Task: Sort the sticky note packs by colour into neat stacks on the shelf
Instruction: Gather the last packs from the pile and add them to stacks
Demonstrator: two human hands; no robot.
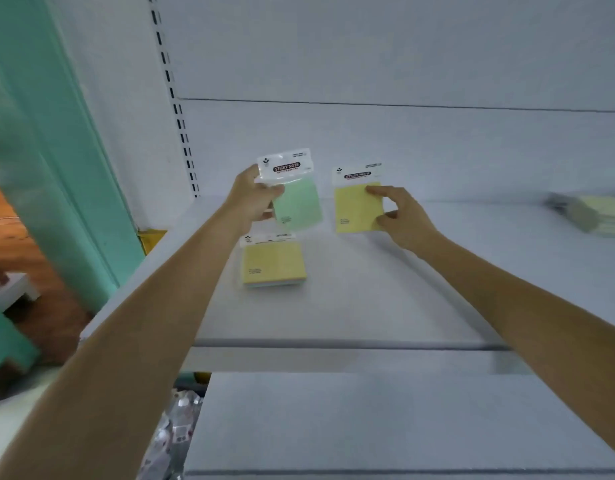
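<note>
Left hand: Fingers and thumb are curled round the left edge of a green pack, where header meets pad, and hold it up over the shelf.
Green pack: A square pad of pale green notes sits in a glossy clear sleeve, tilted slightly. Its white header reads "STICKY NOTE" on a dark oval. The smaller print is too fine to read.
Shelf stack: It lies flat on the shelf, just below the green pack. A yellow pack is on top, with pink and blue edges showing beneath it. The header print is blurred.
Yellow pack: It stands upright and face-on over the shelf, beside the green pack and apart from it. It has the same white header and dark "STICKY NOTE" banner, softer in focus.
Right hand: Forefinger and thumb pinch the yellow pack's right edge. The other fingers are loosely bent behind.
Far pile: Pale packs lie flat at the right end of the shelf, blurred.
Shelf: It is a smooth, white, flat panel with a rounded front lip.
</note>
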